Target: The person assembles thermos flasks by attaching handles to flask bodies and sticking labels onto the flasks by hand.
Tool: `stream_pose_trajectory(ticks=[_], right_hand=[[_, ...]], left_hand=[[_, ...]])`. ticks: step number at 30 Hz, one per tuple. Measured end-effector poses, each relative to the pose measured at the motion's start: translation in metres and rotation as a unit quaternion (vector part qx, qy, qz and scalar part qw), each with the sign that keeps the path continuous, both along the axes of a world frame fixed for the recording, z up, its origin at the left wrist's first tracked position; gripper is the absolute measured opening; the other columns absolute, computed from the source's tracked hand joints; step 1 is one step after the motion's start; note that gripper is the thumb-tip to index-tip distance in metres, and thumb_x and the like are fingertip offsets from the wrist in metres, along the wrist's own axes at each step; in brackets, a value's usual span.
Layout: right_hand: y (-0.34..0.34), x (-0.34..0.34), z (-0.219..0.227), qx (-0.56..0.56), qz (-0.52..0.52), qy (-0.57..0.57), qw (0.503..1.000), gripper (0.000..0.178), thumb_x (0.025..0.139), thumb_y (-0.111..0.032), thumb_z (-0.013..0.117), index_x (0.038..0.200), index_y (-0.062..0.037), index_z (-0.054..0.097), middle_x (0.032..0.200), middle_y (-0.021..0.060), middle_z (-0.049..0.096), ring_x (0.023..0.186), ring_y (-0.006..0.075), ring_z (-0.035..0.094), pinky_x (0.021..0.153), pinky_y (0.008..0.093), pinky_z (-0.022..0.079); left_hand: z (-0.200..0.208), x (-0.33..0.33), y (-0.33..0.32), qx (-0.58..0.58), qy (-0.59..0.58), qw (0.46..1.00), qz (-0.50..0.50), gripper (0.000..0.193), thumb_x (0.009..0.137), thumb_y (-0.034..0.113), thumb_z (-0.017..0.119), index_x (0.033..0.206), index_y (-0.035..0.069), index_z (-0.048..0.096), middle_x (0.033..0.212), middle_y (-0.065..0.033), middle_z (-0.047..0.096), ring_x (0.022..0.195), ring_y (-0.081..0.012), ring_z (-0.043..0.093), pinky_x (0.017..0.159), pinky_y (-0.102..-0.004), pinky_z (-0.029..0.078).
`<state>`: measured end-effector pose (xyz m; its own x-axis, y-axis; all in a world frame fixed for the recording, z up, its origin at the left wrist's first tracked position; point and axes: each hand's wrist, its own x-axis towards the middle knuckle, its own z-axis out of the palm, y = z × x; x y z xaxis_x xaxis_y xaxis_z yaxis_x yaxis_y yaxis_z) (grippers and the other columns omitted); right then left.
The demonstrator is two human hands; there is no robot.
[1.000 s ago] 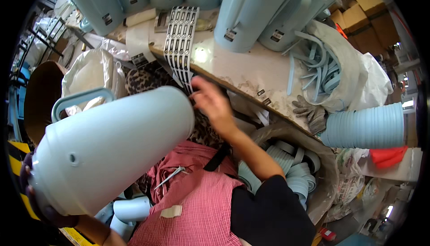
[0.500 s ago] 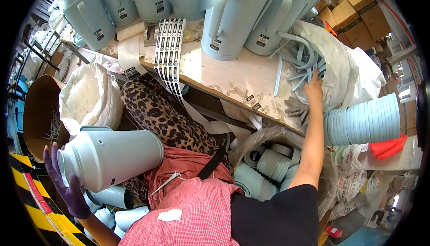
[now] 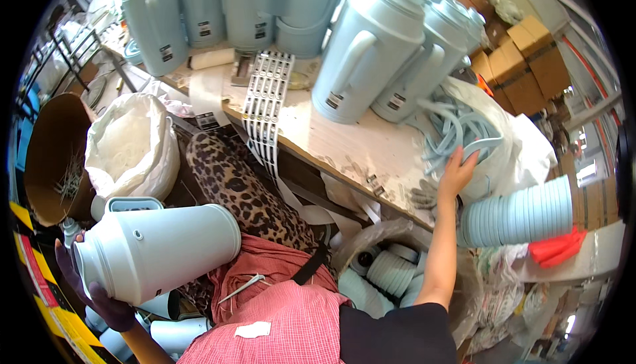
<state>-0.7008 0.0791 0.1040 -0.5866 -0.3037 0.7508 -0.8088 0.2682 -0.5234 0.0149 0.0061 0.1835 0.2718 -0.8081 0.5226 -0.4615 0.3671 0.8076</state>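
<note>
A light blue thermos casing [image 3: 165,248] lies on its side across my lap, with a small round hole in its wall and its handle on the far side. My left hand [image 3: 109,301], in a dark purple glove, is wrapped round its open neck. My bare right hand [image 3: 457,173] reaches out to the far right and pinches a curved light blue plastic handle strip [image 3: 485,144]. That strip lies at the mouth of a white plastic bag [image 3: 520,142], among several loose strips [image 3: 442,131] of the same kind. The fingertips are partly hidden by the strip.
Several finished light blue thermos jugs [image 3: 371,52] stand along the workbench [image 3: 311,129]. A label sheet [image 3: 268,96] hangs over its edge. A stack of light blue rings [image 3: 520,211] lies at right, near a grey glove [image 3: 424,195]. A white sack [image 3: 132,145] stands at left.
My right hand has drawn back slightly from the heap and now has a handle strip between its fingers. The view has shifted; the casing stays in my left hand.
</note>
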Motion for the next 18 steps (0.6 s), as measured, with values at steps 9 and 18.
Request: stream_pose_trajectory(ticks=[9, 18], right_hand=[[-0.053, 0.139, 0.054, -0.222, 0.276, 0.134, 0.926, 0.026, 0.108, -0.019, 0.056, 0.118, 0.0050, 0.052, 0.081, 0.0069, 0.053, 0.070, 0.0163, 0.050, 0.064, 0.0304, 0.044], [-0.123, 0.432, 0.044, -0.064, 0.721, -0.620, 0.303, 0.028, 0.114, -0.030, 0.047, 0.129, -0.0066, 0.051, 0.060, -0.0015, 0.041, 0.038, 0.0070, 0.031, 0.037, 0.0229, 0.025]], left_hand=[[0.009, -0.031, 0.031, -0.152, -0.156, 0.963, -0.161, 0.083, 0.087, 0.051, 0.075, 0.153, 0.015, 0.040, 0.125, -0.0174, 0.063, 0.122, -0.0383, 0.059, 0.107, -0.0625, 0.045], [0.016, -0.081, 0.052, -0.078, -0.239, 0.960, -0.127, 0.110, 0.065, 0.055, 0.094, 0.150, 0.011, 0.039, 0.116, -0.0089, 0.071, 0.113, -0.0374, 0.069, 0.127, -0.0623, 0.011]])
